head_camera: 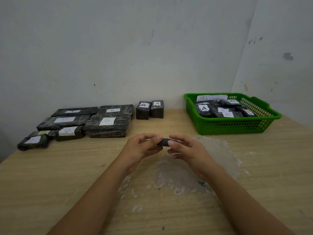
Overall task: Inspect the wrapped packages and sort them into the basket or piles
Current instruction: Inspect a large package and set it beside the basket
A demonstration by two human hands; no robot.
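Overall, scuffed wall (118,48), wooden table (50,175).

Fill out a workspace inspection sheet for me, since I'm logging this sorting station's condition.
Surface: wooden table, dusted with white flecks.
Job's things: small dark package held above the table; labelled black packages piled at left; two A blocks standing by the wall; green basket holding A packages.
Clutter: crumpled clear plastic sheet.
Grippers: left hand and right hand both pinch the package.
Cables: nothing seen.
Surroundings: scuffed white wall.
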